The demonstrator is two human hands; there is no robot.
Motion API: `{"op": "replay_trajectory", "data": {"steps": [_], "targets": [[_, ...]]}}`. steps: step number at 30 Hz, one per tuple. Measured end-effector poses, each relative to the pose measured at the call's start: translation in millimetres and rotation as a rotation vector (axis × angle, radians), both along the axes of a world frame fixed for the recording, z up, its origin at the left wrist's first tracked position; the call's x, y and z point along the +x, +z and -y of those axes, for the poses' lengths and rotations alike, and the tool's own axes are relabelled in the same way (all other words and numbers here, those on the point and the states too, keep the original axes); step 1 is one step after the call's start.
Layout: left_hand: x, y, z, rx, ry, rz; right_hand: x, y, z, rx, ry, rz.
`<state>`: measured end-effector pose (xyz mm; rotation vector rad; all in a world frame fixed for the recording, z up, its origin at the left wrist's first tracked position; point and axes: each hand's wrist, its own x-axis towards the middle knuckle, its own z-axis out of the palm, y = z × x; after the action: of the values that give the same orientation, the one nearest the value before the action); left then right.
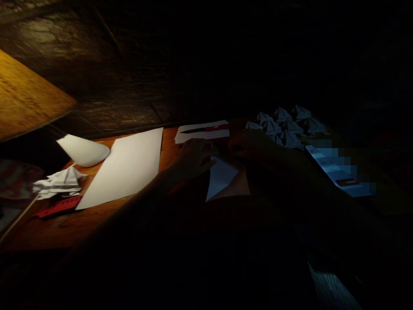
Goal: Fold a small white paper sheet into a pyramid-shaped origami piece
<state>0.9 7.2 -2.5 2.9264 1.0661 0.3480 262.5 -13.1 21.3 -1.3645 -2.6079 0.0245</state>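
Observation:
In dim light my left hand (193,158) rests on the wooden table (64,224), its fingers pressed down on the top edge of a partly folded white paper (222,178). My right hand (250,145) lies just to the right of it, fingers curled on the same paper's upper edge. The paper comes to a point toward me. Both forearms run back into shadow.
A flat white sheet (125,168) lies left of my hands. Beyond them a knife with a red handle (208,128) rests on a paper. Several folded paper shapes (285,125) cluster at the right. Crumpled paper (60,181), a curled sheet (84,150) and a red strip (58,207) lie at the left.

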Motion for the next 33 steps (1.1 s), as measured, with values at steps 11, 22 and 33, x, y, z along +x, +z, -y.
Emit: {"op": "replay_trajectory", "data": {"steps": [11,22,33], "targets": [[0,0.1,0,0.021,-0.002,-0.034,10,7.0,6,-0.09,0.003,0.014],[1,2.4,2,-0.009,0.025,-0.068,17,10.6,3,-0.243,0.075,0.029],[-1,0.2,1,0.022,0.01,-0.069,19,7.1,11,-0.252,0.102,-0.052]]}}
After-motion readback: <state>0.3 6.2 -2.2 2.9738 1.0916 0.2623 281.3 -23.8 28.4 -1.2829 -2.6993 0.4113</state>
